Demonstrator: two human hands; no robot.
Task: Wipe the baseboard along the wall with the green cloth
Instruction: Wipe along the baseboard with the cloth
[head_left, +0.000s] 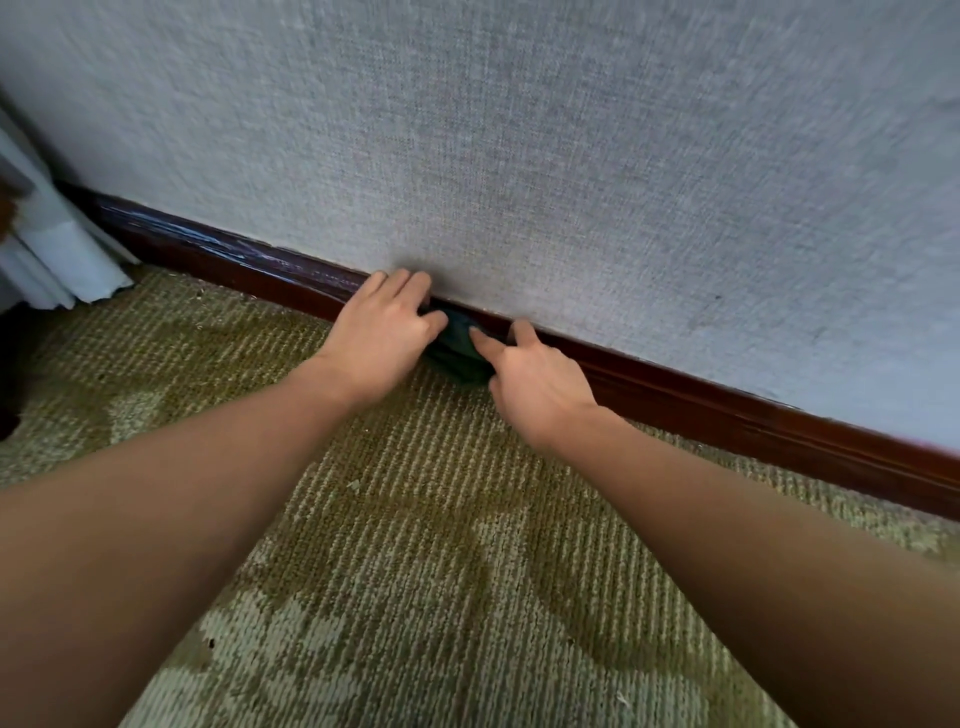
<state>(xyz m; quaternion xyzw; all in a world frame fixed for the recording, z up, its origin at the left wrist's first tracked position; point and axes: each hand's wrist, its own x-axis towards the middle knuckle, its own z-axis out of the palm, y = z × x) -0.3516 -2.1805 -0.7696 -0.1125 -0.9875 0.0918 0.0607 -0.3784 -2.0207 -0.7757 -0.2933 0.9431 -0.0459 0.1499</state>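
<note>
A dark red-brown baseboard (727, 415) runs along the foot of a grey textured wall, sloping down to the right. A bunched dark green cloth (457, 353) lies against it at the middle, mostly hidden between both hands. My left hand (382, 338) rests on the cloth's left side with its fingers reaching to the top of the baseboard. My right hand (535, 382) touches the cloth's right side with thumb and forefinger extended, its other fingers curled under.
Olive and beige patterned carpet (441, 571) covers the floor, with small crumbs along the baseboard at the left. A white pleated curtain hem (62, 254) hangs at the far left. The baseboard's left stretch (197, 239) shows pale scuffs.
</note>
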